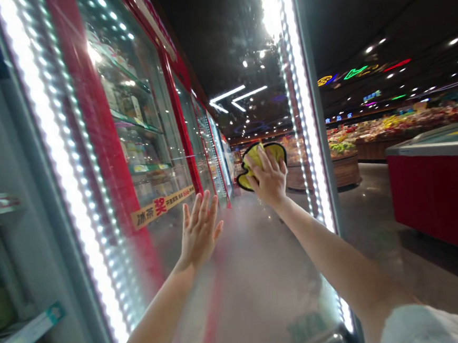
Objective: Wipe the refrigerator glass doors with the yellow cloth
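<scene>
In the head view a glass door (pixel 256 275) with bright LED strips down both sides stands before me, its lower part fogged. My right hand (pixel 271 176) presses a yellow cloth (pixel 251 156) with a dark edge against the glass, fingers spread over it. Lower and to the left, my left hand (pixel 199 224) is raised with its fingers stretched out and nothing in it. Its palm faces the pane; whether it touches the glass I cannot tell. A printed tan strip (pixel 164 205) runs near its fingertips.
Red-framed display fridges (pixel 181 127) with stocked shelves line the left, seen through the glass. Shelf edges with price tags (pixel 28 340) sit at the near left. On the right are a red chest freezer (pixel 432 192) and produce stands (pixel 345 167).
</scene>
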`<action>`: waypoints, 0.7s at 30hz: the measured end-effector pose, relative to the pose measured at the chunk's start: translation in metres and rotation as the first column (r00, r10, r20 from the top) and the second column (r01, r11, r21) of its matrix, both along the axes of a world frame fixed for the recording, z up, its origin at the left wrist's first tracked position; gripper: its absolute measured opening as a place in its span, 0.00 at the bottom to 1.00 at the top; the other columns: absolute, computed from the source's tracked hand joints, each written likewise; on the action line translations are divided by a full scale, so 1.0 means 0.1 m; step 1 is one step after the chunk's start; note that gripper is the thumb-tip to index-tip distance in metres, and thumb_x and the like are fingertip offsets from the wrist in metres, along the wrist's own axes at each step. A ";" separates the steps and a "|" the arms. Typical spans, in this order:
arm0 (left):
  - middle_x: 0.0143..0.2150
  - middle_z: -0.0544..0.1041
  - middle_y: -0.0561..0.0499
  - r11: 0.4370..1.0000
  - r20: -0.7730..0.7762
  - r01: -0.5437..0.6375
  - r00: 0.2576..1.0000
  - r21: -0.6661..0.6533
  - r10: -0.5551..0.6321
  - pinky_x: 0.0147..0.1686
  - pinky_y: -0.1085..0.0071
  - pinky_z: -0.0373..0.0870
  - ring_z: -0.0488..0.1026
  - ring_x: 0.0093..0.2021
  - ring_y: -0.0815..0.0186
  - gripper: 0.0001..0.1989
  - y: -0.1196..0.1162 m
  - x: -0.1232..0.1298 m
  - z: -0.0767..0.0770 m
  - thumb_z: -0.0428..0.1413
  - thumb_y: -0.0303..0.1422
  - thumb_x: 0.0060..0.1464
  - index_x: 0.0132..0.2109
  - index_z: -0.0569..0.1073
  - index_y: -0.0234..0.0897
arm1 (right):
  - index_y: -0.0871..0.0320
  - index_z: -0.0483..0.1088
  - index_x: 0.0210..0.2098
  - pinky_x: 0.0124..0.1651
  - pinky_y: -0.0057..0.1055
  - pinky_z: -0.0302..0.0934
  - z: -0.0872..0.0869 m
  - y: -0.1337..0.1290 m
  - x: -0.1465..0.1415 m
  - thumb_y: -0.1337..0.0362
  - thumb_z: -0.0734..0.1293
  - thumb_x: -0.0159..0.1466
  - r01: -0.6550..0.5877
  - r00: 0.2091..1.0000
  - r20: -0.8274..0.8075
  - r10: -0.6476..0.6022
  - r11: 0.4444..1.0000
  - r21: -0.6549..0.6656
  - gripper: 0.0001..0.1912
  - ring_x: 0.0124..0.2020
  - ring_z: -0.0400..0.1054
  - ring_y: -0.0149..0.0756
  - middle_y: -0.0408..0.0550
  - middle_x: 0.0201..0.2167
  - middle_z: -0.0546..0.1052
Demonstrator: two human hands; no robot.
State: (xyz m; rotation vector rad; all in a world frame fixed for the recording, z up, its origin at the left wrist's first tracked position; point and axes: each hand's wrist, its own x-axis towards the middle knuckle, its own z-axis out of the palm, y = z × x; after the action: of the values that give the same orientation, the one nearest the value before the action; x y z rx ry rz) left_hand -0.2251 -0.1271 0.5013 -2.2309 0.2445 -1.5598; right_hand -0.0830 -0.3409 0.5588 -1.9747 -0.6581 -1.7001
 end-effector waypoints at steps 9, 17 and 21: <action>0.77 0.50 0.41 1.000 -0.066 -0.004 0.998 0.001 0.004 0.75 0.46 0.40 0.42 0.77 0.54 0.41 0.08 -0.05 -0.13 0.50 0.35 0.68 0.77 0.33 0.40 | 0.41 0.72 0.61 0.70 0.45 0.47 -1.31 -0.32 0.08 0.65 0.64 0.68 -0.048 0.985 0.155 0.077 0.982 -0.185 0.23 0.67 0.61 0.44 0.45 0.66 0.71; 0.77 0.51 0.42 1.000 -0.064 -0.017 0.998 -0.024 0.015 0.74 0.42 0.36 0.43 0.77 0.52 0.40 0.12 -0.13 -0.22 0.49 0.34 0.68 0.76 0.33 0.41 | 0.43 0.60 0.70 0.71 0.56 0.42 -1.09 0.38 -0.32 0.56 0.65 0.68 -0.057 0.997 0.035 0.065 0.979 -0.195 0.32 0.72 0.51 0.53 0.50 0.73 0.60; 0.76 0.52 0.42 0.998 -0.085 -0.054 0.995 -0.017 0.053 0.75 0.44 0.37 0.43 0.77 0.52 0.41 0.24 -0.25 -0.32 0.51 0.35 0.67 0.77 0.35 0.40 | 0.37 0.67 0.65 0.73 0.47 0.39 -1.40 0.20 -0.32 0.61 0.65 0.69 -0.096 0.977 0.136 0.162 0.912 -0.400 0.25 0.70 0.57 0.43 0.42 0.68 0.68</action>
State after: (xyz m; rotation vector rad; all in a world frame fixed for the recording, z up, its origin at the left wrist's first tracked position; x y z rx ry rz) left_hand -0.2505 -0.1031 0.4696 -2.3018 0.1931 -1.4478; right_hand -0.1148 -0.3211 0.4188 -1.9987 -1.2481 -1.7688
